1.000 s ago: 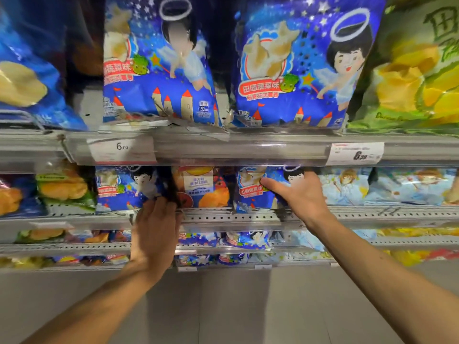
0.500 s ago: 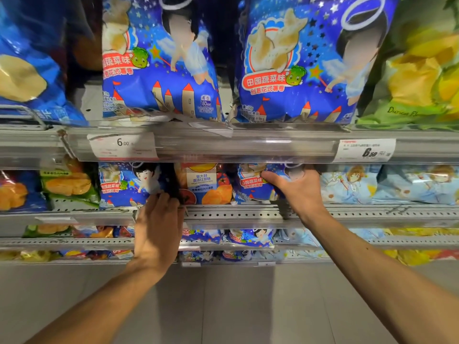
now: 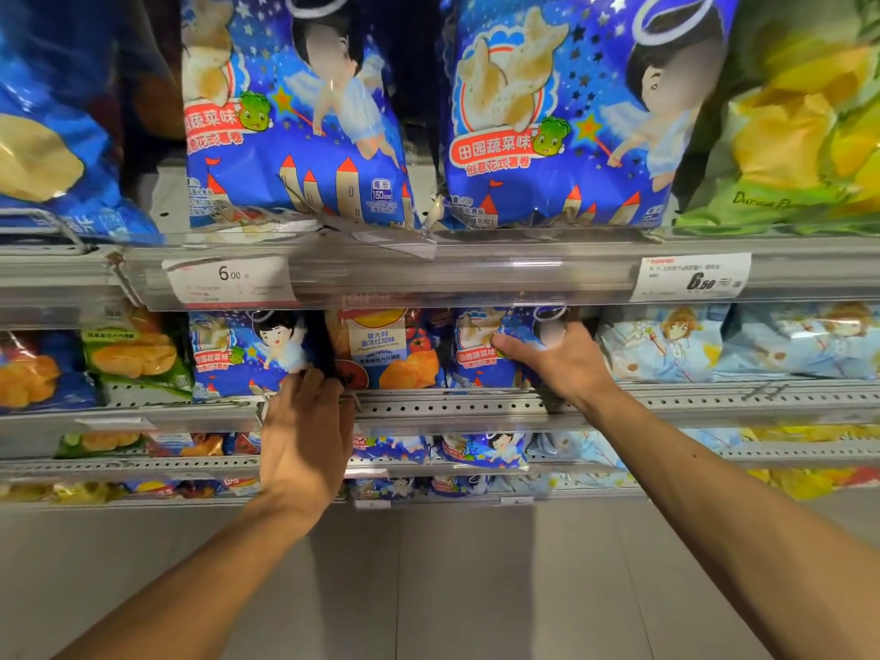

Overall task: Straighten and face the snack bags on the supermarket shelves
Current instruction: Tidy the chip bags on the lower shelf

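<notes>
Top shelf: two big blue angel-print bags [image 3: 562, 116], both reading 田园蔬菜味 / 创意花式薯卷, one marked 150 kcal; green bag [image 3: 805, 131] at right w/ "Durian" script. Price tags on rail: 6.00 [image 3: 231, 278] & 6.50 [image 3: 693, 278]. Second shelf: small blue angel bag [image 3: 481, 350], right hand [image 3: 562, 359] gripping its front, thumb across it. Orange tomato-chip bag [image 3: 381, 350] sits between hands. Left hand [image 3: 307, 431] at that shelf's edge by another blue angel bag [image 3: 238, 354]; fingertips hidden, can't tell grip.
</notes>
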A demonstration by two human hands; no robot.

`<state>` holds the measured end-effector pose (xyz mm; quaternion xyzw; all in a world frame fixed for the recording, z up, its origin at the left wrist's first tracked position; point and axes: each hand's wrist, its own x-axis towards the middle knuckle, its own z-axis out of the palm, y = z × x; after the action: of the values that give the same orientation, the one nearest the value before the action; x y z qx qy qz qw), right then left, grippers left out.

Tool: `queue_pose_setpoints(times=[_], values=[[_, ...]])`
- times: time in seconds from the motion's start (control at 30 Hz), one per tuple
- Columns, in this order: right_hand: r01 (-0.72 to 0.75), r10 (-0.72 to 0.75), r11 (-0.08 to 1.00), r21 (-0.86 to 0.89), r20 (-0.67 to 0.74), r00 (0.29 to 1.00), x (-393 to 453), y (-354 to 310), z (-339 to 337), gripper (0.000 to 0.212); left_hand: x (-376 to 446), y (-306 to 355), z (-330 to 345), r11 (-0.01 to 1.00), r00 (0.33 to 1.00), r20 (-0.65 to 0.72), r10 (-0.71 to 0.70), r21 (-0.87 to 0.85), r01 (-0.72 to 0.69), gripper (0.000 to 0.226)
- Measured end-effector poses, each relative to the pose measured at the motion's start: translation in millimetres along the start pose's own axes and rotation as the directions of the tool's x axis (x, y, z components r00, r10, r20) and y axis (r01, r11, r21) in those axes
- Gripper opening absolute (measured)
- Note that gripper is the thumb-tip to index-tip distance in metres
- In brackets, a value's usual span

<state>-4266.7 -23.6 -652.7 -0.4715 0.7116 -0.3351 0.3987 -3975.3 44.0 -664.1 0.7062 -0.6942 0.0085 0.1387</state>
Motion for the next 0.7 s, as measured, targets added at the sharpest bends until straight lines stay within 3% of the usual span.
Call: queue_pose_setpoints(times=[0.1, 0.33, 0.47, 0.57, 0.7], values=[[-0.02, 0.018, 0.997, -0.078, -0.024, 1.0, -7.2, 1.5, 0.4, 0.108, -1.9, -2.8, -0.4, 1.0, 0.999, 0.033, 0.02, 0.007, -0.02, 0.011], [0.201, -0.197, 0.979, -0.01, -0.253, 0.947, -36.1, 15.7, 14.1, 0.047, -15.6, -15.6, -3.2, 0.991, 0.988, 0.118, 0.104, -0.092, -0.093, 0.04], [0.183, -0.196, 0.98, -0.074, -0.457, 0.867, -61.3, 20.4, 30.6, 0.052, -22.0, -30.9, -0.4, 0.957, 0.993, 0.039, 0.114, -0.274, -0.099, 0.043], [0.219, -0.224, 0.973, -0.078, -0.563, 0.796, -86.2, 12.3, 51.0, 0.037, -22.5, -48.4, 0.0, 0.929, 0.995, -0.097, 0.022, -0.367, -0.056, 0.036], [0.264, -0.236, 0.964, -0.005, -0.469, 0.851, -105.3, -14.1, 90.5, 0.025, -8.4, -87.6, -9.8, 0.861, 0.954, -0.181, -0.239, -0.493, 0.123, 0.03]])
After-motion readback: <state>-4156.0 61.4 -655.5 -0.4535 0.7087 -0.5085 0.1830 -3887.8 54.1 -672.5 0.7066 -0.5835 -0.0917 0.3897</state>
